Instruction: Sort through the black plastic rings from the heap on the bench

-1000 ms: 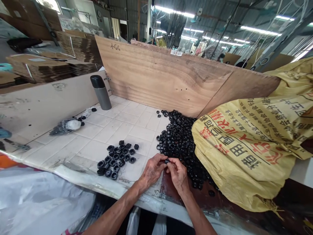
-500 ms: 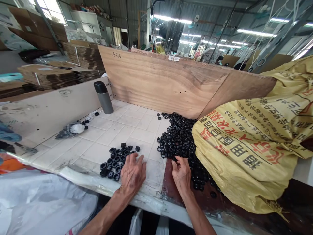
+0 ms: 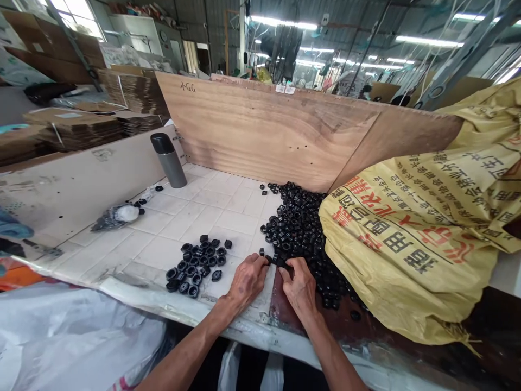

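Observation:
Small round black plastic caps lie in a large heap (image 3: 295, 217) on the right half of the tabletop. My left hand (image 3: 247, 278) is at the heap's near left edge, its fingers closed on a black cap at the fingertips. Just to the right, my right hand (image 3: 300, 285) pinches another black cap (image 3: 280, 261) between thumb and fingers. The two hands' fingertips are close together but apart. Left of my left hand sits a smaller group of black caps (image 3: 195, 263), several with their hollow ring side up.
A grey flask (image 3: 173, 168) stands at the back left, near a plastic bag of dark pieces (image 3: 116, 216). A yellow woven sack (image 3: 399, 244) slumps on the right beside the heap. Wooden boards (image 3: 260, 130) wall the table's back and left sides.
My left hand has moved right from the small group to the heap's edge. A cap it was covering now shows in the group. My right hand stays by the heap, fingertips now on a cap.

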### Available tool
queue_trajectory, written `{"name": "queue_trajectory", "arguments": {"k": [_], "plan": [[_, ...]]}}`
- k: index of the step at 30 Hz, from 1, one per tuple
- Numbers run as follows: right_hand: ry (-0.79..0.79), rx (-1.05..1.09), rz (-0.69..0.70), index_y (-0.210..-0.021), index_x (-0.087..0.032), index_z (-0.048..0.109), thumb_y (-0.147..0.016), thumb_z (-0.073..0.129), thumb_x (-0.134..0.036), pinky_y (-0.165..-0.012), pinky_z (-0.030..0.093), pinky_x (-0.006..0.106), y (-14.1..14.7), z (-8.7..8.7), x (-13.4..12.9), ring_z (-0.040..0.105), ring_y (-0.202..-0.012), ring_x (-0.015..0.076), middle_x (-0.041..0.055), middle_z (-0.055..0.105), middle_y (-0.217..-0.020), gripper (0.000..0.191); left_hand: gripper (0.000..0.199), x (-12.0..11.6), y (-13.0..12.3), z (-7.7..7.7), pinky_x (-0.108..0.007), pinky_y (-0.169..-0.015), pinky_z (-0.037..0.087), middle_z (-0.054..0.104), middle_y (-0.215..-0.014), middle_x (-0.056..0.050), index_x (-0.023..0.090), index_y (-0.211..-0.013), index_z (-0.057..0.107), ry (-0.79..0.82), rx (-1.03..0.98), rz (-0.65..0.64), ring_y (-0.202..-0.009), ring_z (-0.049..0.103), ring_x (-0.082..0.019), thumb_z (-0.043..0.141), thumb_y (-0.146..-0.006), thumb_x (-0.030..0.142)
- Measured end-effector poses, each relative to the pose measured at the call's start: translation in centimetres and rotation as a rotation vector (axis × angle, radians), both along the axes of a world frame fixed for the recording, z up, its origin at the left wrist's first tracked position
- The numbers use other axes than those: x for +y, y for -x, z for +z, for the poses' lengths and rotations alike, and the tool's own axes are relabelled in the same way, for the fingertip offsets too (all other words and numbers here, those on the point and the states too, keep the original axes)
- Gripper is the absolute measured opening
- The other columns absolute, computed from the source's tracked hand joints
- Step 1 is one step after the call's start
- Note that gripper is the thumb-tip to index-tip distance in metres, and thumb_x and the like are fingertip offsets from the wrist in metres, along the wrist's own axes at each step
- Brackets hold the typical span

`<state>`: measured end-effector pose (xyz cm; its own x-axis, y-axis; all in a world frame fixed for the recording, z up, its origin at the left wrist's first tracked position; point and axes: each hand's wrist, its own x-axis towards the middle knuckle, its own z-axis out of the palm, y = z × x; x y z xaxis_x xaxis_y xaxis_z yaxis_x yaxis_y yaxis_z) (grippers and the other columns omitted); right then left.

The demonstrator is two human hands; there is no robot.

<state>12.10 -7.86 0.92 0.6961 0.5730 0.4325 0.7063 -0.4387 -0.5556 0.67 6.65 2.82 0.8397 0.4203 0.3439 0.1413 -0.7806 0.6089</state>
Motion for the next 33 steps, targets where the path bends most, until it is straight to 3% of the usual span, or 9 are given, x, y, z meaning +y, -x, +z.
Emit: {"name": "queue_trajectory", "arguments": {"k": [6,11,13,17,23,26,29,33], "plan": [[-0.143,0.089,0.003,-0.096,-0.020,0.059,-0.092,0.059,-0.032,-0.061,0.050,0.029,0.5,0.9,-0.3,0.059,-0.064,0.0170,0.0046,0.063,-0.085,0.013,0.014,0.0,0.7,0.1,-0.029,-0.075,0.052,0.063,-0.093,-0.005,0.020,-0.087,0.061,0.082,-0.115,0.078,-0.085,0.064,-0.018,0.051,-0.087,0.011],[-0.139,0.204,0.276,-0.095,-0.021,0.061,-0.090,0.060,-0.026,-0.058,0.049,0.026,1.3,2.2,-0.4,0.057,-0.063,0.0141,0.0037,0.061,-0.089,0.007,0.013,-0.3,0.7,0.7,-0.027,-0.069,0.050,0.060,-0.081,-0.002,0.020,-0.079,0.057,0.092,-0.098,0.133,-0.076,0.062,-0.017,0.052,-0.080,0.008],[-0.114,0.224,0.326,-0.095,-0.022,0.063,-0.089,0.061,-0.024,-0.059,0.048,0.026,1.3,2.3,-0.4,0.056,-0.063,0.0139,0.0035,0.061,-0.089,0.007,0.012,-0.4,0.9,0.7,-0.029,-0.071,0.050,0.059,-0.078,-0.002,0.021,-0.077,0.054,0.044,-0.070,0.163,-0.077,0.062,-0.019,0.054,-0.076,0.009],[-0.126,0.247,0.243,-0.097,-0.021,0.066,-0.089,0.061,-0.023,-0.055,0.046,0.025,1.0,2.1,-0.3,0.055,-0.061,0.0135,0.0046,0.062,-0.092,0.010,0.013,-0.6,1.1,0.1,-0.032,-0.073,0.051,0.058,-0.079,-0.002,0.022,-0.082,0.051,-0.042,-0.026,0.172,-0.081,0.061,-0.022,0.058,-0.075,0.014],[-0.104,0.240,0.279,-0.098,-0.022,0.067,-0.087,0.061,-0.020,-0.059,0.048,0.027,0.9,2.2,-0.3,0.058,-0.068,0.0156,0.0052,0.064,-0.094,0.013,0.033,-0.5,0.9,-0.6,-0.038,-0.080,0.056,0.061,-0.097,-0.008,0.020,-0.107,0.050,-0.050,-0.020,0.174,-0.091,0.064,-0.026,0.064,-0.077,0.022],[-0.111,0.261,0.265,-0.093,-0.022,0.067,-0.088,0.062,-0.023,-0.058,0.048,0.027,0.9,2.4,-0.3,0.058,-0.066,0.0154,0.0044,0.065,-0.091,0.008,0.027,-0.5,0.7,-0.7,-0.040,-0.083,0.056,0.065,-0.099,-0.008,0.021,-0.105,0.055,-0.064,-0.002,0.147,-0.097,0.064,-0.028,0.065,-0.080,0.022],[-0.133,0.318,0.238,-0.097,-0.022,0.067,-0.088,0.064,-0.027,-0.063,0.051,0.028,0.9,2.2,-0.3,0.061,-0.070,0.0164,0.0039,0.068,-0.091,0.011,0.017,-0.4,0.7,-0.7,-0.037,-0.082,0.057,0.067,-0.093,-0.006,0.022,-0.097,0.060,-0.051,-0.032,0.132,-0.094,0.066,-0.026,0.062,-0.082,0.018],[-0.168,0.429,0.203,-0.104,-0.022,0.065,-0.087,0.068,-0.033,-0.073,0.055,0.029,0.8,1.7,-0.4,0.066,-0.081,0.0189,0.0045,0.071,-0.095,0.020,0.022,-0.5,0.9,-0.8,-0.031,-0.075,0.057,0.066,-0.097,-0.005,0.021,-0.104,0.061,0.061,-0.113,0.029,-0.078,0.066,-0.018,0.059,-0.083,0.016]]}}
